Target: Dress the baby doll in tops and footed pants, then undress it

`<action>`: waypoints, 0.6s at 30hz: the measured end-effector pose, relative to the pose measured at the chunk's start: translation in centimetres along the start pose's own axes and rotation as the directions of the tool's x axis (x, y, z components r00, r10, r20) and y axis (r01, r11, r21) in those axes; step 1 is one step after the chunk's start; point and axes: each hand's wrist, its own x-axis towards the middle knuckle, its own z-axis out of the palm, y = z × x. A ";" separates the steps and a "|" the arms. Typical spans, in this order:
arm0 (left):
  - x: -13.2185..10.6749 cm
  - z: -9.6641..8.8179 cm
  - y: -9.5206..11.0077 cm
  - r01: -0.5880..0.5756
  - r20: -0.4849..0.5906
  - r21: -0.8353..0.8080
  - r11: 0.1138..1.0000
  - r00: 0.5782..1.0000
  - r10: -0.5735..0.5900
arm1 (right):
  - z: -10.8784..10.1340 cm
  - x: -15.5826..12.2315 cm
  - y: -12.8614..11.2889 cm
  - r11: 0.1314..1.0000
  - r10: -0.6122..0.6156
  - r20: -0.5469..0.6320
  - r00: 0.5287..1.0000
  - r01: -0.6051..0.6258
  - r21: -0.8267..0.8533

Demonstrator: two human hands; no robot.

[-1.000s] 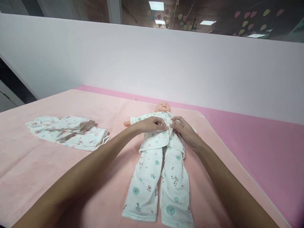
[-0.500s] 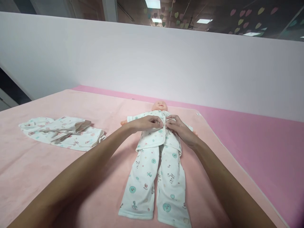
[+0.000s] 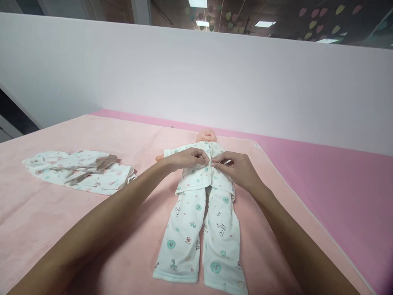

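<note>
Doll (image 3: 196,180), dressed in a white printed top (image 3: 199,174) and trousers (image 3: 199,229), is laid on its back in the middle of a pale pink blanket (image 3: 138,135) spread over the pink bench (image 3: 337,172). A heap of similar printed garments (image 3: 80,170) is seen well apart from it, toward the person's left, on the same blanket. The top's front edges at the chest are pinched narrowly between the fingers (image 3: 201,155) of the left hand (image 3: 188,158) and of the right hand (image 3: 239,170), which almost meet.

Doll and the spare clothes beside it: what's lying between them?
Only bare pink blanket, crossed by the left forearm whose hand pinches the doll's top; head view.
</note>
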 end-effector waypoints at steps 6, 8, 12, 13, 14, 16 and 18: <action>-0.3 0.2 0.5 -0.032 0.005 -0.053 0.998 0.999 0.032 | 0.7 0.0 0.5 1.000 0.015 -0.044 0.999 -0.014 0.008; -0.5 0.4 0.9 -0.046 -0.007 -0.016 0.999 0.999 0.046 | 0.9 0.0 0.6 1.000 0.016 -0.056 0.998 -0.016 -0.007; -0.7 0.9 1.6 -0.016 -0.045 0.093 0.995 0.999 0.020 | 1.4 0.0 0.6 0.999 0.018 -0.065 0.998 -0.020 -0.028; -0.7 1.1 1.7 -0.004 -0.056 0.103 0.995 0.998 0.010 | 1.5 0.0 0.7 0.999 0.017 -0.068 0.998 -0.019 -0.029; -0.7 1.4 1.7 0.004 -0.072 0.105 0.994 0.997 0.004 | 1.6 0.0 0.7 0.999 0.015 -0.072 0.997 -0.017 -0.030; -0.6 1.8 1.7 0.010 -0.111 0.098 0.995 0.994 0.000 | 1.7 0.0 0.9 1.000 0.011 -0.077 0.997 -0.013 -0.026; -0.5 2.1 1.5 0.013 -0.131 0.076 0.997 0.991 -0.003 | 1.5 0.0 1.2 1.000 0.020 -0.069 0.997 -0.020 -0.002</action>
